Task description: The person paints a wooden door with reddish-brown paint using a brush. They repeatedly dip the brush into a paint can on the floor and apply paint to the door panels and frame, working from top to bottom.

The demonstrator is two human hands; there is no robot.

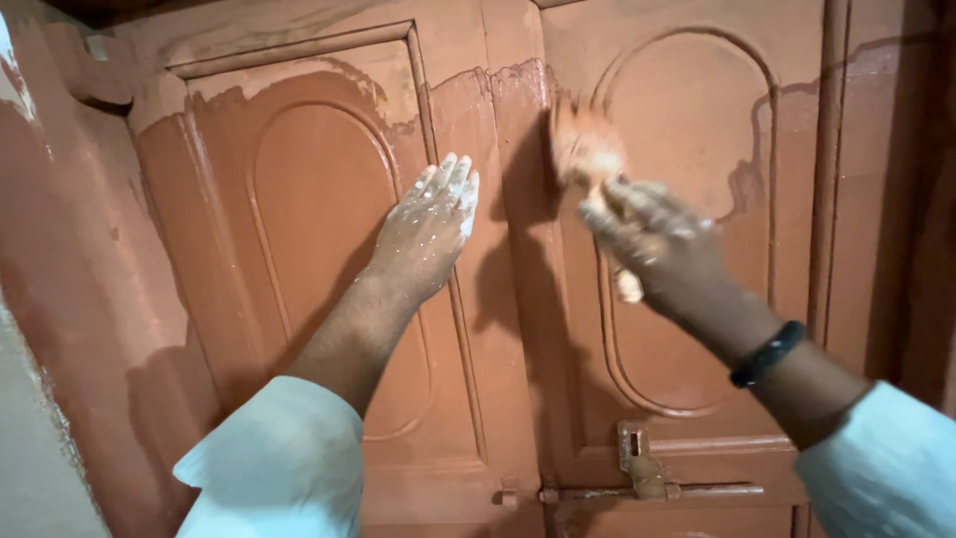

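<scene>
Two hands work the door [319, 229]: left hand [428, 229] spread flat against its centre edge for bracing, right hand [652, 244] gripping a blurred paintbrush [588, 149].

Pale wall [40, 468] (paint-smeared) at left, dim light.

No packages, labels, signs or screens are visible anywhere in the head view.
</scene>
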